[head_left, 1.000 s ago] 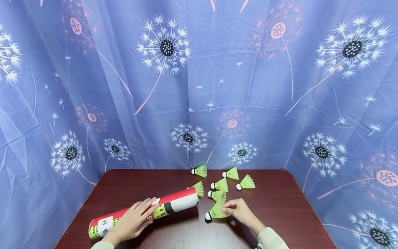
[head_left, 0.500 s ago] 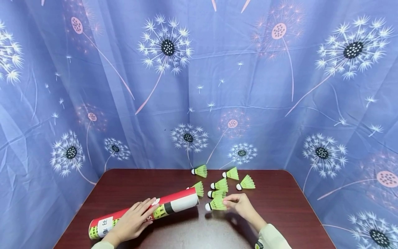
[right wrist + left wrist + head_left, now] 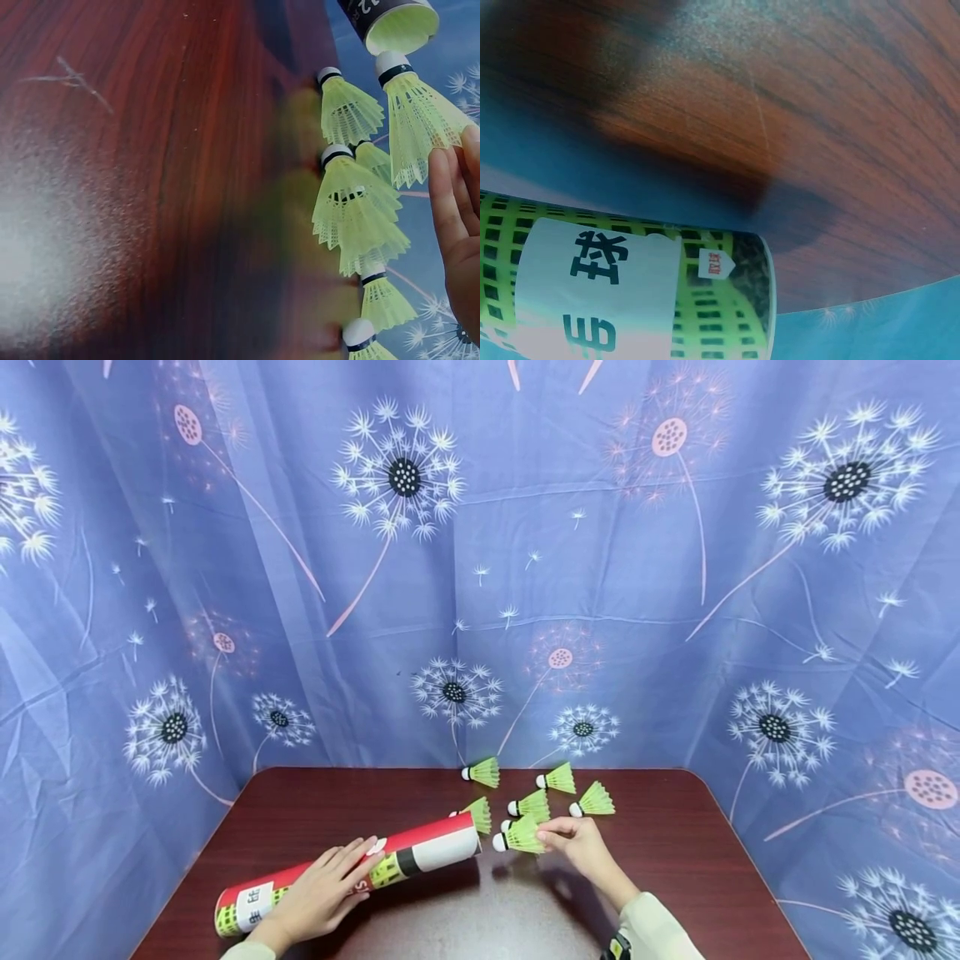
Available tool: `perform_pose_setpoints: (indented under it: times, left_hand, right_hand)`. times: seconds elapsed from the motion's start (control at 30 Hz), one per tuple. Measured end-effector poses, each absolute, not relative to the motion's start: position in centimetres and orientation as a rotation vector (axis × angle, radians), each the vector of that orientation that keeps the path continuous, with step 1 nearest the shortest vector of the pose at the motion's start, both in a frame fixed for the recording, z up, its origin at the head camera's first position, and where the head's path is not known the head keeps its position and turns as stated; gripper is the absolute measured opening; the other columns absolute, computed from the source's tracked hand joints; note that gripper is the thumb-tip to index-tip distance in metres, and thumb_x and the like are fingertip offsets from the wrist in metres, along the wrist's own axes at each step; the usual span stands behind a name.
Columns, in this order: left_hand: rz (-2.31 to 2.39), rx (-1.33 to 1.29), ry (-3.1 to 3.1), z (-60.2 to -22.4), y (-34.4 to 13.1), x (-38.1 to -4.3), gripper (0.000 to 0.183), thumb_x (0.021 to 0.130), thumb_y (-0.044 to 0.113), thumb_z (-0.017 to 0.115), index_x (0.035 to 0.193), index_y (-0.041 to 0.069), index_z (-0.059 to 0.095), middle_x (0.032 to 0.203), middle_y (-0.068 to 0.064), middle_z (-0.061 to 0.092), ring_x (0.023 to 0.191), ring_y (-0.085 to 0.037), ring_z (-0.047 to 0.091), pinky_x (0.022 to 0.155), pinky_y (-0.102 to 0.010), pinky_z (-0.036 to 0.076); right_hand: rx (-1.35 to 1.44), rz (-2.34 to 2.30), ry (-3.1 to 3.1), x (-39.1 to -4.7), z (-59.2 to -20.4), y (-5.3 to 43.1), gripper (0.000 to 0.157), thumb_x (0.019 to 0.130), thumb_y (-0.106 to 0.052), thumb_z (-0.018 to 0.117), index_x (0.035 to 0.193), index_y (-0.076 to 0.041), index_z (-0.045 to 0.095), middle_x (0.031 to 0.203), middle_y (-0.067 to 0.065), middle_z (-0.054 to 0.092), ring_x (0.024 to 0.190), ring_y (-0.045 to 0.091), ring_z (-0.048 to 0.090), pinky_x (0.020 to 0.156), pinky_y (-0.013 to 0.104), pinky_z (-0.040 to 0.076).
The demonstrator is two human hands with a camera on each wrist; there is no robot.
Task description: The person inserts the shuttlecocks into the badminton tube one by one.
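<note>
My left hand (image 3: 322, 889) grips a red, white and yellow-green shuttlecock tube (image 3: 431, 843) from above, fingers over its top and thumb on the near side. The tube slants up to the right, its right end over the table. In the right wrist view, its round mouth (image 3: 405, 31) shows pale yellow-green inside. Between thumb and fingertips, my right hand (image 3: 588, 858) pinches a yellow-green shuttlecock (image 3: 523, 837) by the skirt edge. Its white cork points left, just right of the tube's mouth. The left wrist view shows the tube's other end (image 3: 769, 300).
Several more shuttlecocks lie on the dark red-brown table (image 3: 675, 877), among them one at the back edge (image 3: 486, 772), one at the right (image 3: 595, 800) and one partly behind the tube (image 3: 480, 814). A blue dandelion-print curtain (image 3: 525, 568) hangs behind.
My right hand has lifted the shuttlecock off the table, up and slightly away, with its cork turning level toward the tube. The left hand and tube stay put.
</note>
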State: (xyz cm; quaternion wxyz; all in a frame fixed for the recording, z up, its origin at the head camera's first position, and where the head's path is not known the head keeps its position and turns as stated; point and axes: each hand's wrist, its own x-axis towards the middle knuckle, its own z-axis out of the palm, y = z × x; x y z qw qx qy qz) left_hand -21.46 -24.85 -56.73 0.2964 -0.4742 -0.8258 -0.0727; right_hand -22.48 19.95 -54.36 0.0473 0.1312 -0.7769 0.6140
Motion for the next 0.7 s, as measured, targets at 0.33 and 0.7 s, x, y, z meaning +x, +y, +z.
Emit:
perform_pose_setpoints:
  times: [0.33,0.7]
  left_hand:
    - [-0.195,-1.272,-2.195,-57.1,-24.6,-21.4,0.051,0.100,0.039,0.044,0.141,0.009,0.049,0.141,-0.017,0.049,0.119,-0.032,0.054,0.091,-0.044,0.040]
    - [-0.187,-1.273,-2.183,-56.9,-24.4,-21.4,0.051,0.100,0.039,0.043,0.140,0.008,0.050,0.146,-0.013,0.043,0.118,-0.034,0.055,0.091,-0.044,0.041]
  right_hand:
    - [0.381,1.909,-2.321,-22.9,-53.7,19.0,0.016,0.084,0.000,0.070,0.094,0.013,0.070,0.085,0.023,0.070,0.066,0.015,0.068,0.066,0.042,0.057]
    - [0.383,1.935,-2.292,-23.5,-53.4,16.8,0.017,0.084,-0.001,0.070,0.095,0.011,0.071,0.090,0.024,0.070,0.069,0.011,0.069,0.068,0.037,0.057]
